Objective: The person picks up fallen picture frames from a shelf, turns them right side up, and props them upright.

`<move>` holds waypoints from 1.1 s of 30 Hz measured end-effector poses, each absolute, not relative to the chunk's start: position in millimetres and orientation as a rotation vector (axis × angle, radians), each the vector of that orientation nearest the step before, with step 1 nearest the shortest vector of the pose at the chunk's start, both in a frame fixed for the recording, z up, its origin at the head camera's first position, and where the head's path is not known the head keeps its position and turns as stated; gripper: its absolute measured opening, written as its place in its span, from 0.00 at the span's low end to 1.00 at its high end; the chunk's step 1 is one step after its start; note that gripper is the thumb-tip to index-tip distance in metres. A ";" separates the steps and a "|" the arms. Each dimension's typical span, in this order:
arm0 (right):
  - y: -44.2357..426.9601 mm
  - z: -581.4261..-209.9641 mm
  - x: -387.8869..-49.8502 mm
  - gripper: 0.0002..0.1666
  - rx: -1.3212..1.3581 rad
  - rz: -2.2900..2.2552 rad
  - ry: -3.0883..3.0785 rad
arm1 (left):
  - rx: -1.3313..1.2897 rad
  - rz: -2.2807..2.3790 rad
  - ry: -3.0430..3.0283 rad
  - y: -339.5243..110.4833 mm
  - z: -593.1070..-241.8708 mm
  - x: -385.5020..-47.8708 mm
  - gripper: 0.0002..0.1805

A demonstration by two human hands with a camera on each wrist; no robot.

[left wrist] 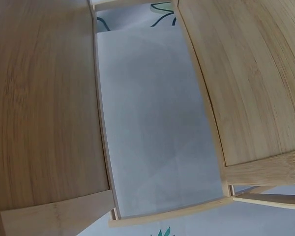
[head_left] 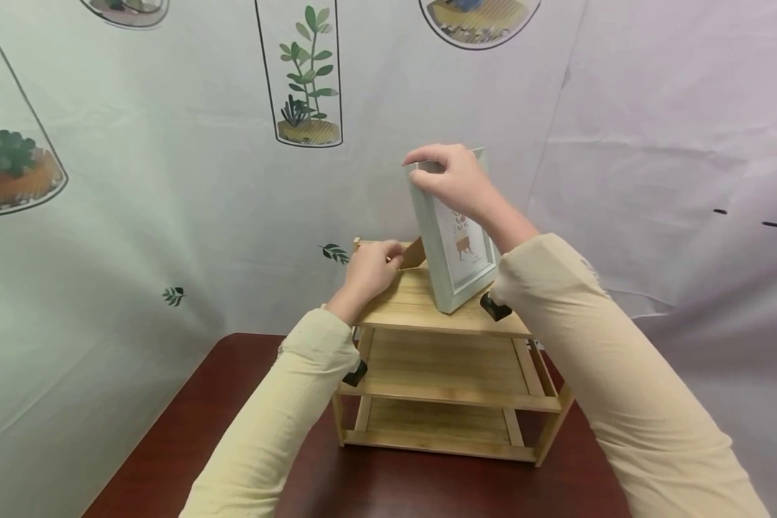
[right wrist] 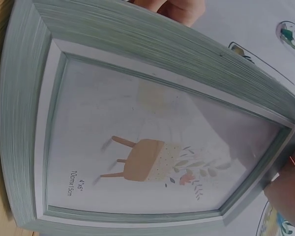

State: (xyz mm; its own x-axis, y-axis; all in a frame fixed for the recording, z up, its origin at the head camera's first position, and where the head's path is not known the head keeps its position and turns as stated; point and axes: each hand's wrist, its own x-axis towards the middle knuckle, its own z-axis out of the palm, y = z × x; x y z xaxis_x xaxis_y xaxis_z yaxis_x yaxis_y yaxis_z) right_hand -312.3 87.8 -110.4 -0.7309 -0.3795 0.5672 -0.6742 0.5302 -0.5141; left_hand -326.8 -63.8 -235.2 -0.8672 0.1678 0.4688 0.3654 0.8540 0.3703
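A pale green picture frame (head_left: 432, 241) stands tilted on the top board of a wooden shelf rack (head_left: 401, 302). My right hand (head_left: 456, 180) grips the frame's upper edge, thumb in front. A printed plant in a brown pot shows behind its pane (right wrist: 142, 157). At the frame's back left, my left hand (head_left: 370, 270) has curled fingers at a brown support flap (head_left: 414, 253), which it seems to pinch. Behind the frame in the right wrist view, fingers (right wrist: 184, 11) of the left hand show. The left wrist view shows rack boards only, without the hand.
Two lower shelves (head_left: 450, 363) of the rack lie beneath the top board. The rack stands on a dark red table (head_left: 233, 388). A white cloth (head_left: 188, 165) with printed plants hangs behind it.
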 end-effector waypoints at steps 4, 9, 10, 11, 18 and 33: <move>85.1 -109.8 -313.3 0.20 0.876 1.021 -2.389 | -0.381 -0.640 -2.621 -63.0 -235.7 -327.4 0.12; 85.6 -109.2 -313.8 0.20 0.879 1.017 -2.386 | -0.360 -0.645 -2.626 -61.0 -234.0 -327.9 0.12; 86.2 -109.3 -313.6 0.20 0.878 1.032 -2.383 | -0.359 -0.647 -2.626 -60.8 -233.7 -327.8 0.12; 86.9 -109.4 -313.2 0.20 0.877 1.051 -2.375 | -0.360 -0.651 -2.625 -60.7 -233.5 -327.6 0.12; 108.8 -111.1 -309.9 0.24 0.815 1.234 -2.226 | -0.356 -0.812 -2.619 -64.3 -231.0 -321.5 0.18; 172.9 -149.9 -317.0 0.47 0.543 1.333 -2.575 | -0.433 -1.251 -2.218 -50.9 -228.5 -281.5 0.38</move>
State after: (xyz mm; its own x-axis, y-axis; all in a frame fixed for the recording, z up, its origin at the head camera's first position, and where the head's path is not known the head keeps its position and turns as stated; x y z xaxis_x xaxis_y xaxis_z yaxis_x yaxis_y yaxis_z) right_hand -317.0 172.9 -149.9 -0.9145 -0.2326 0.3311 -0.4046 0.5282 -0.7465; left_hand -281.5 -50.9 -228.5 -0.7961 0.0092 0.6051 0.5227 0.5145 0.6798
